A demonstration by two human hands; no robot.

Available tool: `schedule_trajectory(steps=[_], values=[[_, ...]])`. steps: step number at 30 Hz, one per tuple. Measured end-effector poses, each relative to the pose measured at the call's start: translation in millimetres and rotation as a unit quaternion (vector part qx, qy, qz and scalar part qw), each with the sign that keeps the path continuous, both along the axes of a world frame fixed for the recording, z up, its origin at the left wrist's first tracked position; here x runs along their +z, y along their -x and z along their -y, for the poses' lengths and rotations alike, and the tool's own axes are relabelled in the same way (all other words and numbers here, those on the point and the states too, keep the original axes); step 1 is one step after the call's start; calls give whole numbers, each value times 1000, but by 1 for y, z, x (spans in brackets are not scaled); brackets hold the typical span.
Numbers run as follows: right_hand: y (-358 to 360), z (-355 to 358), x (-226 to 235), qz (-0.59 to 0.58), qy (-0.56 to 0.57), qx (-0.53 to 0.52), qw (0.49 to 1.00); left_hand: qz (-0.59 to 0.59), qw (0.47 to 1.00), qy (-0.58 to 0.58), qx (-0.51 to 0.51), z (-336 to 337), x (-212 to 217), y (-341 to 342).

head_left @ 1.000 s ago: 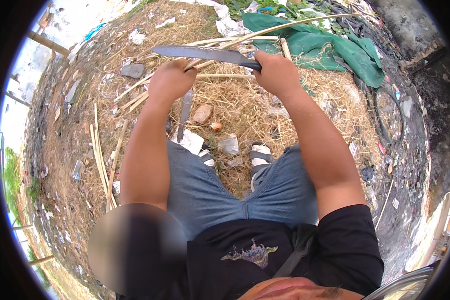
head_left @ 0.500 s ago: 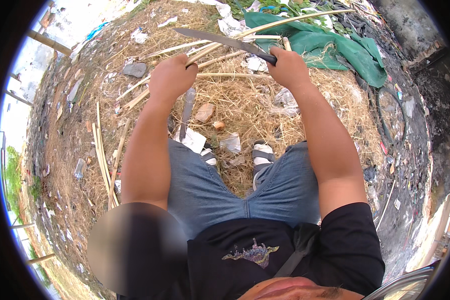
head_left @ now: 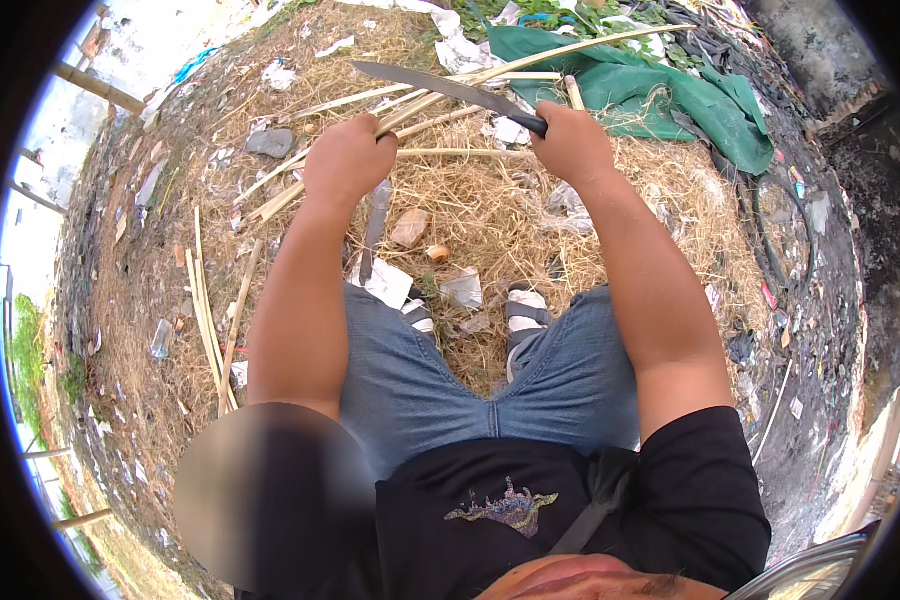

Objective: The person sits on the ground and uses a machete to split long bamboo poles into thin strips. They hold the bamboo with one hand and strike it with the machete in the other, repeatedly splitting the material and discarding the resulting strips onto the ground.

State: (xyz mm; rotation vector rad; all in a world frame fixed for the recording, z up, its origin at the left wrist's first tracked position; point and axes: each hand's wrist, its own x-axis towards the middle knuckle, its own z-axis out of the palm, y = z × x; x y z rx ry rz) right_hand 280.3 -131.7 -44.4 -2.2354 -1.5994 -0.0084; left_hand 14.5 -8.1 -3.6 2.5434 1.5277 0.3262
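Note:
My left hand (head_left: 346, 160) is closed around a long pale split-bamboo strip (head_left: 610, 42), whose far end rises to the upper right. The strip's near end sticks out below that hand, beside other strips. In my right hand (head_left: 573, 145) is the dark handle of a long knife (head_left: 425, 82). Its blade points to the upper left and crosses over the strip beyond my left hand; whether it touches the strip I cannot tell. A second long blade (head_left: 374, 232) lies on the straw just right of my left wrist, its upper end close to the hand.
More pale strips (head_left: 205, 310) lie on the ground to the left. Green cloth (head_left: 620, 85) is spread at the far right, with a black hose (head_left: 810, 235) near it. Dry straw (head_left: 490, 210), litter and a grey stone (head_left: 268, 142) surround my feet. A dark wall (head_left: 870, 170) stands at right.
My left hand has shifted slightly right and down, my right hand slightly left. The knife and the strip's far end moved a little with them. Both grips stay closed.

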Motion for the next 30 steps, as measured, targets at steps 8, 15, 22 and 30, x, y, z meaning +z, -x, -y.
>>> schedule_trajectory(steps=[8,15,22,30], values=[[28,-2,-11,-1,-32,49,998,6,999,28,30,0,1,2],[43,4,2,-33,-12,141,989,-36,996,68,47,-10,-7,10],[15,4,3,-106,-72,89,988,13,996,81,40,-12,-1,14],[42,6,7,-16,-64,157,985,21,997,71,27,-13,-12,16]])
